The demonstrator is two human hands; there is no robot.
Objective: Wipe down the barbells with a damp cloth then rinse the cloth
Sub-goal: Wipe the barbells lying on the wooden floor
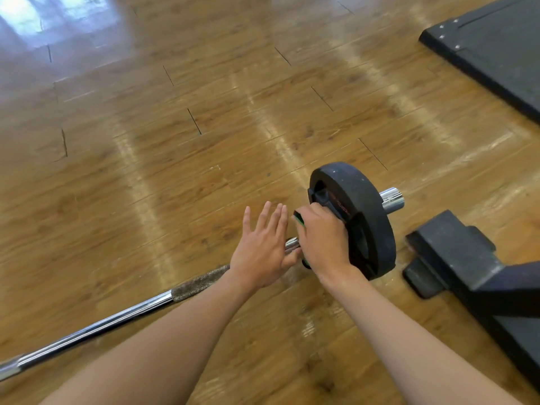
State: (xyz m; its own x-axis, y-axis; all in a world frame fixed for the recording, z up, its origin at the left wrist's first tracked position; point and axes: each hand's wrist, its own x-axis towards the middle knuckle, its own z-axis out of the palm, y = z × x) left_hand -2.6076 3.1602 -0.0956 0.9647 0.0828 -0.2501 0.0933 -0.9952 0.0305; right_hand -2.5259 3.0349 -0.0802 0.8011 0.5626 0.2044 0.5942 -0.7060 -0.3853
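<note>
A chrome barbell (117,315) lies on the wooden floor, running from the lower left to a black weight plate (355,197) at the right; its sleeve end (393,198) sticks out beyond the plate. The bar has a rough dark knurled stretch (198,283). My right hand (321,238) is closed around a small black and green thing (298,219) on the bar, pressed against the plate's inner face. My left hand (263,249) hovers over the bar just left of it, flat, fingers spread, holding nothing. No cloth is visible.
A black metal equipment base (455,258) stands on the floor right of the plate, very close to it. A dark platform (496,45) lies at the upper right. Glossy wooden floor (175,127) stretches ahead and to the left.
</note>
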